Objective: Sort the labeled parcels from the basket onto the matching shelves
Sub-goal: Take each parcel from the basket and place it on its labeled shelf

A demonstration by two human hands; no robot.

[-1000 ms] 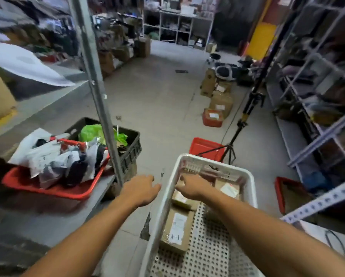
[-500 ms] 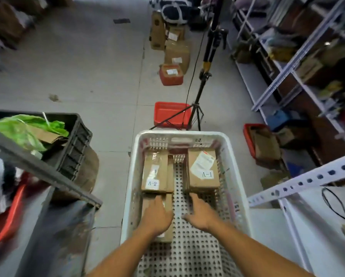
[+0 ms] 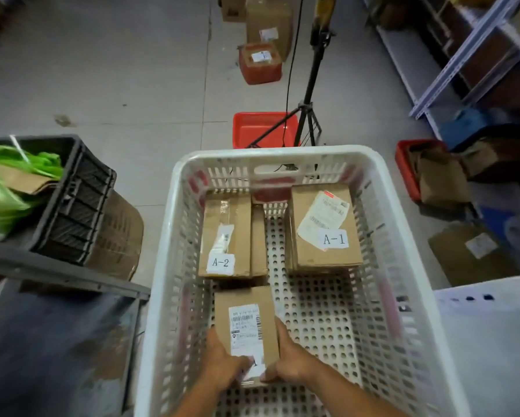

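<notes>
Inside the white basket (image 3: 174,236), the right half of the perforated floor lies bare below the A-1 parcel (image 3: 323,227); the A-2 parcel (image 3: 227,233) fills the far left, and basket walls hem all sides, open only from above

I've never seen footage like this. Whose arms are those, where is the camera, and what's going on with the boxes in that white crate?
No robot here: a person wears a camera on the head, looking forward and down, so you see their own arms. The left hand and right hand grip a small cardboard parcel from either side, its printed label facing up. It is inside a white plastic basket, which also holds a parcel labeled A-2 and a parcel labeled A-1. Around it are a black crate, a tripod and metal shelving.
</notes>
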